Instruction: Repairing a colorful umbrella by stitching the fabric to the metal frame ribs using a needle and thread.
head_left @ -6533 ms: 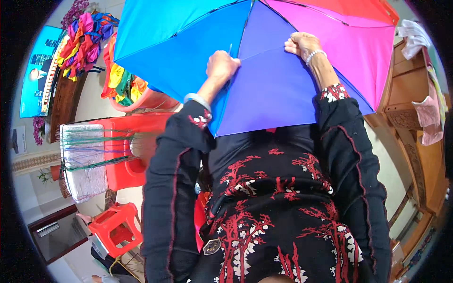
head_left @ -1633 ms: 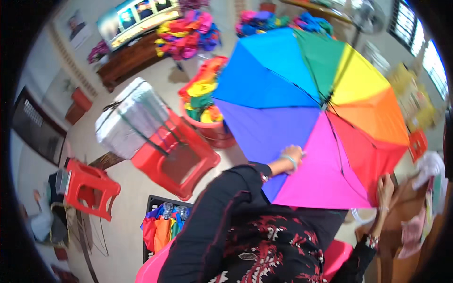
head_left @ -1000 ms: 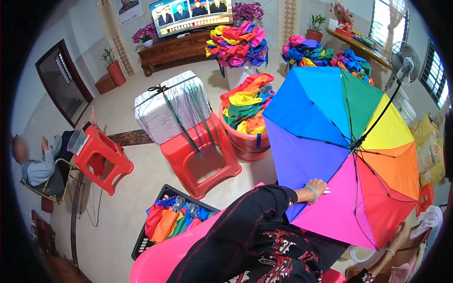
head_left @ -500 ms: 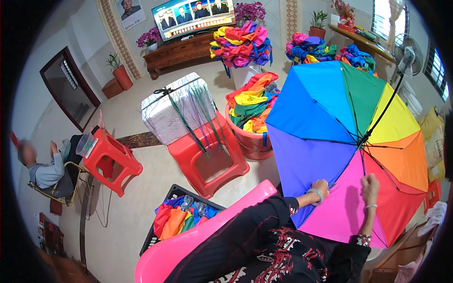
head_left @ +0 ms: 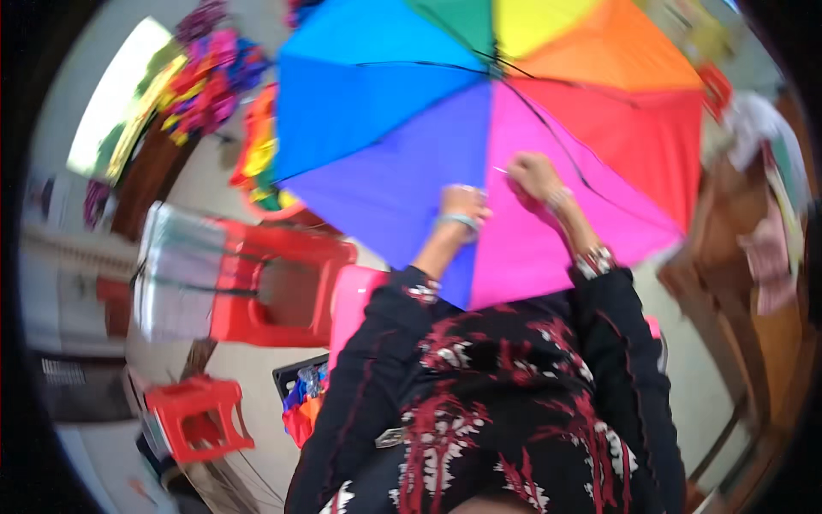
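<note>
The open umbrella is spread in front of me, with its inner side and dark ribs toward my eyes, and its near edge comes just to the front of my patterned dark clothes. My left hand is folded narrow over the purple panel, near the seam with the pink one; because of the blur, I cannot tell if some cloth is pinched between the fingers. My right hand is closed over the pink panel, a little farther from my body, and from its fingers comes out a thin pale thing, too small to recognise. To my left, beyond my pink seat, there is a red stool bearing a white block with dark strands. Farther ahead is a tub of colourful cloth, partly covered by the umbrella. A black crate shows beside my left sleeve.
</note>
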A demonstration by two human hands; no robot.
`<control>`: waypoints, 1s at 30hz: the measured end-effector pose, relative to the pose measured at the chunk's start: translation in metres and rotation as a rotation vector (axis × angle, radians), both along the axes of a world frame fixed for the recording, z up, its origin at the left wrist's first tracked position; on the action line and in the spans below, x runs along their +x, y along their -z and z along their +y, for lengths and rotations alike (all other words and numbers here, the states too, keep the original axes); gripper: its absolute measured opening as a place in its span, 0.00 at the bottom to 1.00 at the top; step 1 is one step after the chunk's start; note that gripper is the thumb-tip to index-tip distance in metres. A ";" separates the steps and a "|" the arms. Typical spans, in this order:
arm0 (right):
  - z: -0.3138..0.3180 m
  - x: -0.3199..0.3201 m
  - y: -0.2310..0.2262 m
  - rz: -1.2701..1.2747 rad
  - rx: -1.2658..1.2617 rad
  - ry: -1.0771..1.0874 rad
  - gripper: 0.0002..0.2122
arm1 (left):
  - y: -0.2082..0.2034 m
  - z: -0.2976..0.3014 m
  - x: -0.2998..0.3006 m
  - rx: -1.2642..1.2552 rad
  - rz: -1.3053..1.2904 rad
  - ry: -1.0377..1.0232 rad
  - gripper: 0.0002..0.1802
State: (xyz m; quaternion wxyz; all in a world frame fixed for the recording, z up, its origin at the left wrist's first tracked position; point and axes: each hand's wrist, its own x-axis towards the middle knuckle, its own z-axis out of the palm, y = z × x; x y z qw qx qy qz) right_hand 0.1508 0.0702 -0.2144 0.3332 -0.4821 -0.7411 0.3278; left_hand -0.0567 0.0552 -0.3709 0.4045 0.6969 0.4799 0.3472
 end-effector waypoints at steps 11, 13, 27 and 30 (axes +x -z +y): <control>-0.018 0.028 0.030 -0.423 0.065 0.394 0.07 | -0.141 -0.030 0.096 -0.635 -0.326 -0.387 0.08; -0.020 0.022 0.034 -0.505 0.007 0.313 0.08 | -0.141 -0.031 0.093 -0.633 -0.315 -0.369 0.07; -0.024 0.015 0.028 -0.425 -0.113 0.083 0.08 | -0.143 -0.026 0.087 -0.637 -0.321 -0.302 0.07; -0.022 0.008 0.029 -0.368 -0.082 0.097 0.08 | -0.143 -0.025 0.086 -0.676 -0.360 -0.348 0.07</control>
